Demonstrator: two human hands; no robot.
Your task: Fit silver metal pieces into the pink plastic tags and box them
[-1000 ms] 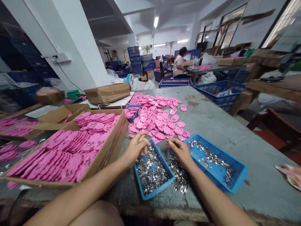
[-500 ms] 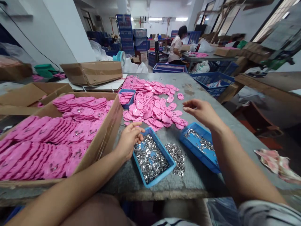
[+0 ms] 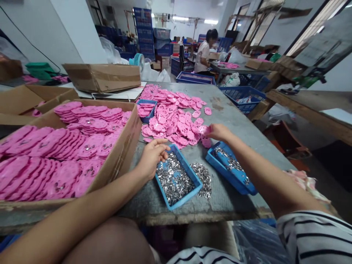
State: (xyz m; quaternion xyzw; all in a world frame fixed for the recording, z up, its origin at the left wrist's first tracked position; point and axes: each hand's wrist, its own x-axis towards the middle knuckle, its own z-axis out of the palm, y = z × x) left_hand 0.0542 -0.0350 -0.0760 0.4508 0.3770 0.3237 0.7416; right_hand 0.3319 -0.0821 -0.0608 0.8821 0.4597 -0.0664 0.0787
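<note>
Seen from above, looking down at a grey table (image 3: 247, 121) in a workshop. Left hand (image 3: 152, 156) resting at the near left corner of a blue tray (image 3: 189, 192) heaped with small silvery metal bits (image 3: 174, 179), fingers (image 3: 162, 151) curled together as if pinching one bit; too small to tell for sure. Right hand (image 3: 220, 132) reaching forward to the near edge of a loose pile of flat pink pieces (image 3: 176, 117), fingertips closed on one pink piece (image 3: 204, 129) at its rim. Second blue tray (image 3: 233, 179) lying just under the right forearm, thinly scattered with the same metal bits. More bits spilled on the table between the two trays.

Likely very light, thin and a little bendy, that pink piece; best lifted by its edge, since flat pieces overlap and cling. Metal bits probably tiny, hard and slippery, easy to drop, best taken singly with fingertips.

At left, a cardboard box (image 3: 126, 154) packed with rows of pink pieces. Farther back, a small blue tub (image 3: 150, 110), a closed carton (image 3: 104, 77), and another person (image 3: 203, 55) seated at a distant table.
</note>
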